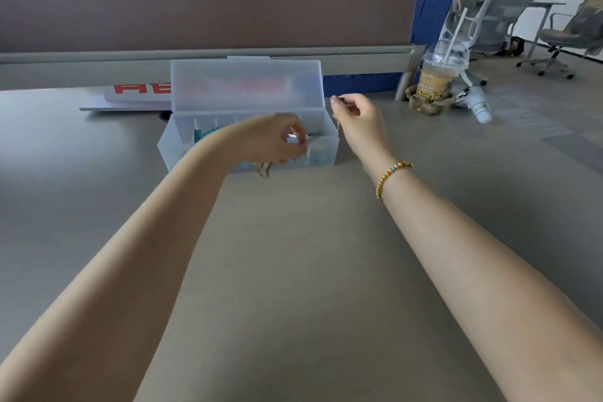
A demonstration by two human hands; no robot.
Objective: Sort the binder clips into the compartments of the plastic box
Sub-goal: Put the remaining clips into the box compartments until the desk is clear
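Observation:
A translucent plastic box (182,140) stands on the desk with its lid (246,85) raised behind it. Thin dividers split it into several compartments, and teal binder clips (204,134) lie in the left ones. My left hand (277,140) hovers over the box's right half, fingers closed on binder clips; silver wire handles show at the fingertips and gold ones (263,170) hang below the palm. My right hand (355,114) is just right of the box's end wall, pinching a small dark binder clip (341,100) between thumb and forefinger.
A sheet with red lettering (140,90) lies behind the box on the left. An iced drink cup with a straw (435,78) stands at the back right beside a blue panel. A grey partition closes the desk's far edge. Office chairs stand beyond on the right.

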